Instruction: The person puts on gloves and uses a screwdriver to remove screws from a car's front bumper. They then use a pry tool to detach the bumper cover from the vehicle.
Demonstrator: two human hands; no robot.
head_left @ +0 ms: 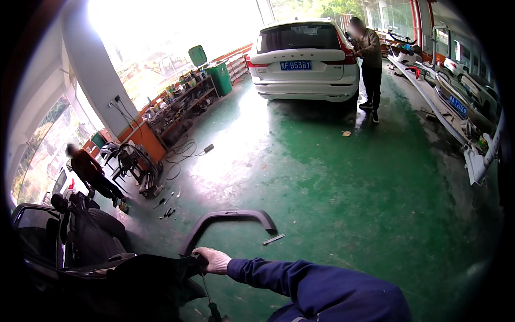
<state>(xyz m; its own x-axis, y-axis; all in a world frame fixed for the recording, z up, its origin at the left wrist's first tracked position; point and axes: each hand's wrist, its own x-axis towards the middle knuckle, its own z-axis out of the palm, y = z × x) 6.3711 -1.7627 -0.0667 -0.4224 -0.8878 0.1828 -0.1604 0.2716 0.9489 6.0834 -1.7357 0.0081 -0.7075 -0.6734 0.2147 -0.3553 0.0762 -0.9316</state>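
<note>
My right hand (213,260), in a pale glove, is closed on the edge of a black vehicle panel (145,279) at the lower left, its blue sleeve coming from the lower right. Just below it stands a screwdriver (213,310) with a dark green handle and thin shaft pointing up toward that edge. My left hand (224,318) barely shows at the bottom edge, closed around the handle; most of it is out of frame. A dark curved trim piece (236,214) lies on the floor beyond, beside a flat metal strip (273,239).
A white car (303,80) stands ahead, a person (369,64) beside it. Another person (91,172) is at left near a cart (137,163) and scattered tools (167,213). Shelving (179,107) lines the wall; car parts (450,107) line the right. Hose loops (179,153) lie on the green floor (348,204).
</note>
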